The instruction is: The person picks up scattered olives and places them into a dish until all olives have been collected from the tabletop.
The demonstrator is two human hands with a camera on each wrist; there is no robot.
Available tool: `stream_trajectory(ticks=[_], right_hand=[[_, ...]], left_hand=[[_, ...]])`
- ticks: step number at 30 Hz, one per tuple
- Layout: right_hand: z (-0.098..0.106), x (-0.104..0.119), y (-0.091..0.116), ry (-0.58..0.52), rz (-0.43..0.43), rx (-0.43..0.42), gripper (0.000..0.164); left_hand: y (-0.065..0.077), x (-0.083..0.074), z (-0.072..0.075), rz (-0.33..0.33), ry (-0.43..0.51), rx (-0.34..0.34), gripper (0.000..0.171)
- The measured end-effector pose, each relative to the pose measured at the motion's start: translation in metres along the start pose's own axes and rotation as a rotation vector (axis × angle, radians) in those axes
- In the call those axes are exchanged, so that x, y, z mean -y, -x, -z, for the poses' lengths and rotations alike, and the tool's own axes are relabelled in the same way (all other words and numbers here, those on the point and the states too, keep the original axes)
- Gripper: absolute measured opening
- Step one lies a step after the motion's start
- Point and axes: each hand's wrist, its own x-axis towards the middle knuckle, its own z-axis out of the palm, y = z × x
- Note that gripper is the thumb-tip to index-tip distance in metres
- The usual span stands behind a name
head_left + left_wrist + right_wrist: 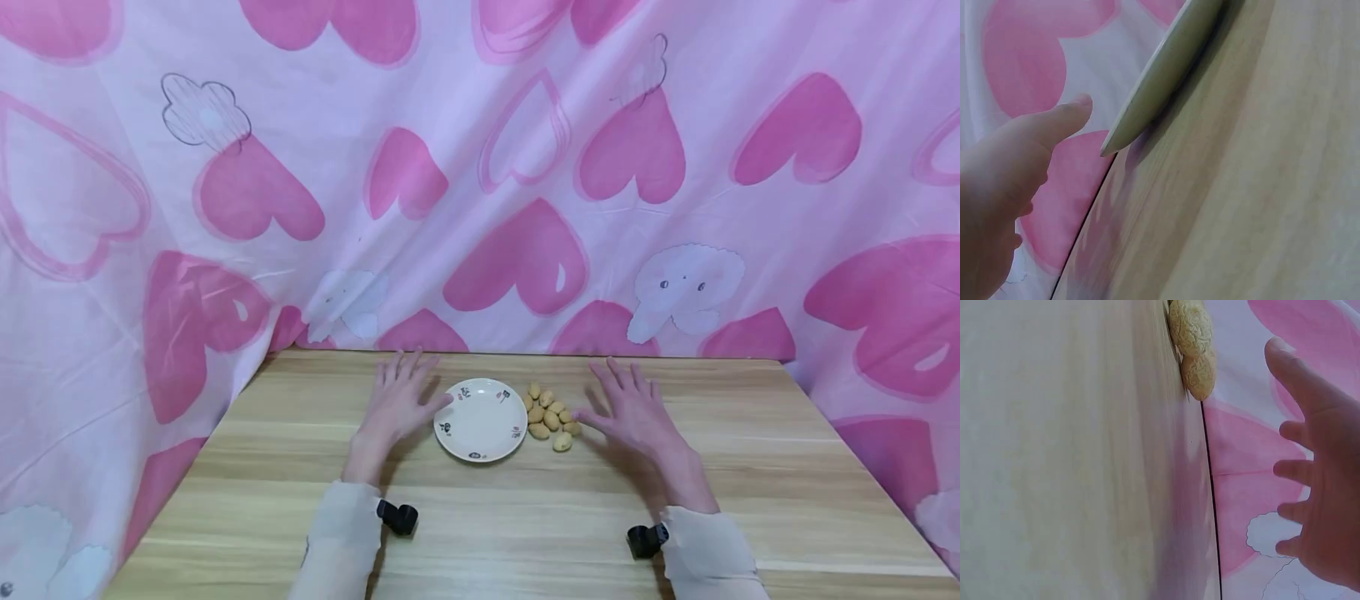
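A round white plate (482, 423) with small dark and red prints along its rim lies on the table. Against its right side sits a heap of tan, oval, wrinkled pieces (552, 419) that resemble nuts in the shell. My left hand (393, 404) hovers at the plate's left, fingers spread, its thumb close to the rim. To the right of the heap, my right hand (633, 417) is spread too, thumb near the pieces. In the right wrist view, two wrinkled pieces (1191, 328) show apart from the thumb. Neither hand holds anything.
The wooden table (495, 533) ends at the back against a pink cloth (465, 250) printed with hearts, which also hangs at both sides. A small black camera sits on each wrist, the left camera (399, 518) and the right camera (647, 541).
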Motion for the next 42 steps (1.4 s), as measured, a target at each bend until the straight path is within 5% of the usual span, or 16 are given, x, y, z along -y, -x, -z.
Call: stream_trajectory(ticks=[7, 12, 20, 30, 42], right_hand=[[-0.004, 0.006, 0.003, -0.136, 0.122, -0.037, 0.062], [-0.009, 0.011, 0.002, -0.236, 0.11, 0.034, 0.045], [-0.012, 0.009, 0.0, -0.33, 0.077, 0.125, 0.038], [-0.01, 0.002, 0.0, -0.354, 0.107, 0.136, 0.031], [-0.009, 0.008, 0.001, -0.387, 0.186, 0.151, 0.021]], left_hand=[[-0.002, 0.003, -0.002, -0.037, 0.123, 0.008, 0.058], [-0.001, 0.004, -0.003, -0.018, 0.218, 0.029, 0.05], [-0.001, 0.004, -0.009, -0.014, 0.266, 0.083, 0.044], [-0.002, 0.0, -0.014, -0.045, 0.303, 0.14, 0.045], [-0.001, -0.003, -0.012, 0.01, 0.334, 0.167, 0.045]])
